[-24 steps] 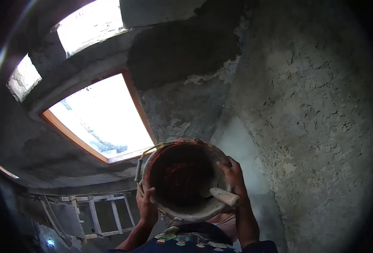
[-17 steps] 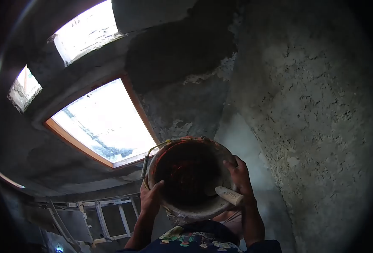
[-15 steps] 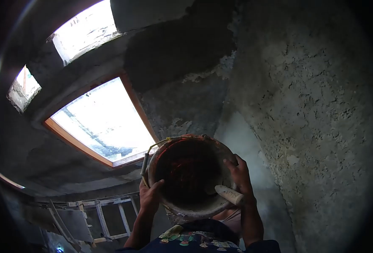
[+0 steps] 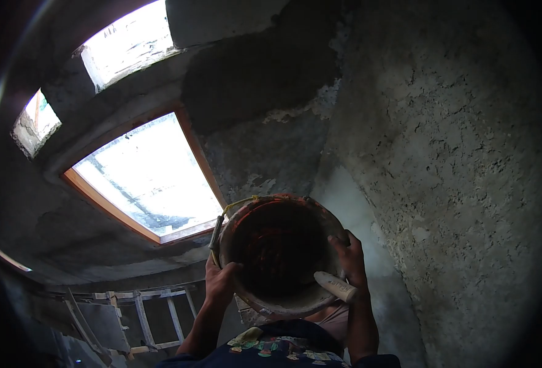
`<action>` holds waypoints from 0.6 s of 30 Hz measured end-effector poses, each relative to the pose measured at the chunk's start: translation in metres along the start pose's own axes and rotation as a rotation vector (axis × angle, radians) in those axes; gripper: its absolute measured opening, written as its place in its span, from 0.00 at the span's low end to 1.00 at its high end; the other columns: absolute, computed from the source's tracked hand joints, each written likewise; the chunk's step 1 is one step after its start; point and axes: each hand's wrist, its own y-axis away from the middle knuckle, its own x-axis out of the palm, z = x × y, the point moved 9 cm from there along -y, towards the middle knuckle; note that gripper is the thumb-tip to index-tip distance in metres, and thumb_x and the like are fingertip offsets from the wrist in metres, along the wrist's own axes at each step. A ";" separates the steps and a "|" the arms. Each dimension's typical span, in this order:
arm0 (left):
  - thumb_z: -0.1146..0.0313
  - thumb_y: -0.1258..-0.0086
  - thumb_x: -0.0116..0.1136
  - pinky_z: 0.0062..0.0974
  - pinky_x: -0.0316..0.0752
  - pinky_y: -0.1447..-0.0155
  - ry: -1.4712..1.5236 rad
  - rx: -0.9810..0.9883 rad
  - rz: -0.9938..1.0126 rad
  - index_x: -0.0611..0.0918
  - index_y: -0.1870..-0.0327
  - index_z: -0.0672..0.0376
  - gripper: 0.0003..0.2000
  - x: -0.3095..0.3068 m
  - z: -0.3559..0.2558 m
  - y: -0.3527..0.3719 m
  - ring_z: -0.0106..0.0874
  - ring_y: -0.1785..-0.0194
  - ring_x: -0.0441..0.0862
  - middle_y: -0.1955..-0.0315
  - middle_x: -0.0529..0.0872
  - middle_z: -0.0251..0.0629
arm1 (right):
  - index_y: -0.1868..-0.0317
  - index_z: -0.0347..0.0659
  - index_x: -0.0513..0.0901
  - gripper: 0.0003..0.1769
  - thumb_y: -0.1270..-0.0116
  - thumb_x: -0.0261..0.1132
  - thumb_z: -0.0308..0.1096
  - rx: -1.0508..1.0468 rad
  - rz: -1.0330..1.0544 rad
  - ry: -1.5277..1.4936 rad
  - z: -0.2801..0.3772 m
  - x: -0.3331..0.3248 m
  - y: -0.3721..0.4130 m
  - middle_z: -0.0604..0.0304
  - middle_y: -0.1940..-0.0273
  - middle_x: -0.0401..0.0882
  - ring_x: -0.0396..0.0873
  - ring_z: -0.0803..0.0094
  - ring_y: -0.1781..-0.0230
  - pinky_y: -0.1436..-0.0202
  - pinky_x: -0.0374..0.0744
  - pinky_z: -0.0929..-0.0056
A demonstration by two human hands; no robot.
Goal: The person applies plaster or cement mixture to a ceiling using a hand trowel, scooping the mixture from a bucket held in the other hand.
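A round bucket (image 4: 289,305) with a dirty, mortar-crusted rim is held up in front of my chest, its opening facing the camera. My left hand (image 4: 221,279) grips its side, thumb over the rim. On the opposite side, my right hand (image 4: 352,257) is closed round the rim. A wire bail with a grip sleeve (image 4: 216,233) hangs at the bucket's left edge. The pale handle (image 4: 335,286) of a tool juts out over the rim beside my right wrist; its other end is lost in the dark interior. Reddish patches show inside, but the contents are too dark to make out.
A rough plastered wall (image 4: 461,184) rises on the right. To the left is a bright window with a wooden frame (image 4: 111,211), with smaller openings above it. A wooden ladder-like frame (image 4: 145,319) stands at the lower left.
The bucket has shifted very slightly to the right in view, with both hands still on it. The window and wall have barely moved in the picture.
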 end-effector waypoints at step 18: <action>0.83 0.49 0.53 0.27 0.76 0.46 0.136 0.022 0.002 0.69 0.41 0.68 0.28 0.009 -0.008 -0.003 0.33 0.51 0.80 0.51 0.80 0.45 | 0.57 0.34 0.78 0.21 0.38 0.67 0.45 -0.040 0.035 0.068 0.004 0.001 -0.001 0.57 0.65 0.79 0.75 0.70 0.64 0.56 0.74 0.70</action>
